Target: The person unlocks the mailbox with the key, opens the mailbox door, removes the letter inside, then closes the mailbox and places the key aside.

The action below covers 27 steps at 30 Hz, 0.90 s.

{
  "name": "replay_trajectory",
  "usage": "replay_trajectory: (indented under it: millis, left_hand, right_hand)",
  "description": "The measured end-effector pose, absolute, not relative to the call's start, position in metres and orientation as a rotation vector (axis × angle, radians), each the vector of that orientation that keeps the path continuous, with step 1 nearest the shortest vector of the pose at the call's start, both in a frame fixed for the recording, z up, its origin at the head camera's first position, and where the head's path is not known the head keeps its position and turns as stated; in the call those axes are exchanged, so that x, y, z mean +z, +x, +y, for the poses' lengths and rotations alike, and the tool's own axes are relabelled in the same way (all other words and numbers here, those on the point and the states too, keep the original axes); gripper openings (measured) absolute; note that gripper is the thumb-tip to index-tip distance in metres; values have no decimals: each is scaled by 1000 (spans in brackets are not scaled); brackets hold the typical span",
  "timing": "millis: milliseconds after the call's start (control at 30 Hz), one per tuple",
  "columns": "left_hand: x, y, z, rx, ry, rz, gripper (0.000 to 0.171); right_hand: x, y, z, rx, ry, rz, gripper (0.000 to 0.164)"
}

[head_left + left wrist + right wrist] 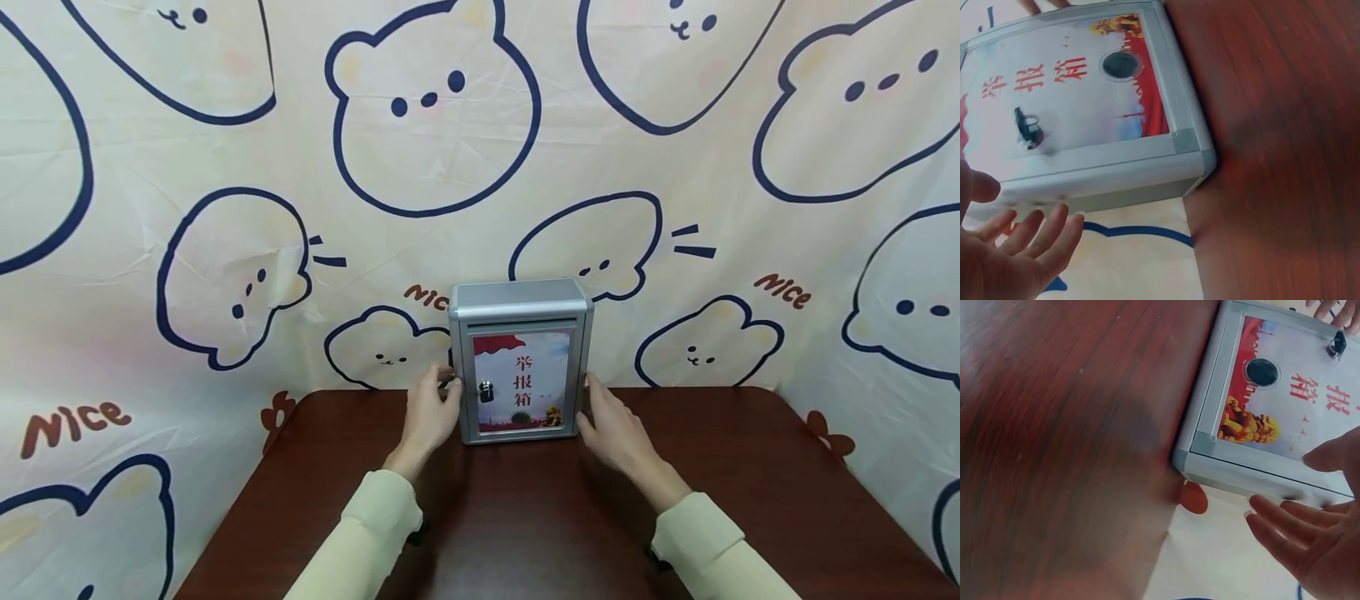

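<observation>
A silver metal suggestion box (521, 302) stands upright at the far edge of the table, its front facing me. Red Chinese characters mark its white front panel (495, 367), which has a narrow slot above it and a round dark window (1121, 65) low down. A small key (1027, 125) sticks out of the lock on the panel's left side. My left hand (432, 412) is at the box's left side, fingers spread and loosely bent beside the wall. On the opposite side is my right hand (618, 429), its fingertips right at the right wall and its thumb toward the front.
The dark red-brown wooden table (517, 533) reaches from me to the backdrop. A cream cloth (435, 150) printed with blue-outlined bears hangs close behind the box and along both sides.
</observation>
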<state>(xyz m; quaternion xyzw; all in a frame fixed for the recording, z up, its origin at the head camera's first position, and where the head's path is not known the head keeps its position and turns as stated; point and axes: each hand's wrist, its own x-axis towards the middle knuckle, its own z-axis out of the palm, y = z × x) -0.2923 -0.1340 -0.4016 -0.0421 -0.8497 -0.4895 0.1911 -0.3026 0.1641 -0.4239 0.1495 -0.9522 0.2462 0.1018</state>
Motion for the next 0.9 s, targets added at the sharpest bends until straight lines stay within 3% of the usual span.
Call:
replay_trajectory:
  millis: [267,567,900]
  left_hand:
    - [-383,-292,-150,-1311,-160,-2426,14]
    - [-332,-296,-157,-1259,-272,-2348,18]
    - [-302,-311,-154,-1111,-385,-2334,42]
  right_hand:
    - [-419,-284,157,347,587,-2763,44]
    - [-409,-275,128,70,839,-2516,22]
    - [-409,-284,84,29,939,-2390,31]
